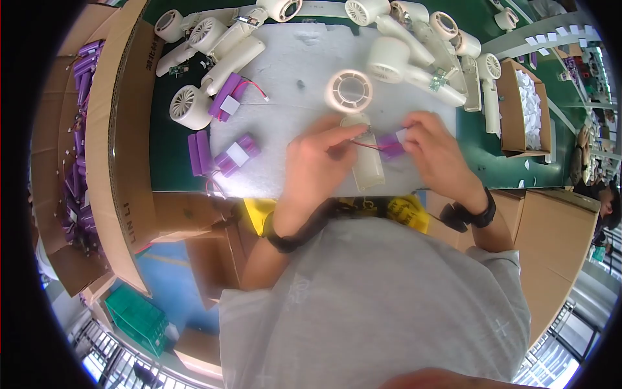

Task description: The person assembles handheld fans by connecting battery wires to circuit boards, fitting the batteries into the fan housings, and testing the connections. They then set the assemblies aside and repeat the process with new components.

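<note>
A cream handheld fan body lies on the white mat, its round ringed head (349, 91) pointing away from me and its open handle (368, 170) toward me. Beside the handle, my right hand (435, 150) is closed on a purple battery pack (391, 146) with a white label. Thin dark red wires (367, 145) run from the pack across the handle to my left hand (319, 155). The fingers of my left hand are pinched on the wire end over the upper handle. The plug itself is hidden by these fingers.
More purple battery packs (238, 155) lie left on the mat (291, 84). Cream fan bodies (389, 59) crowd the far side. A cardboard box of purple packs (120, 149) stands at left, and a box of white pieces (504, 107) at right. The green table's (170, 172) front edge is near me.
</note>
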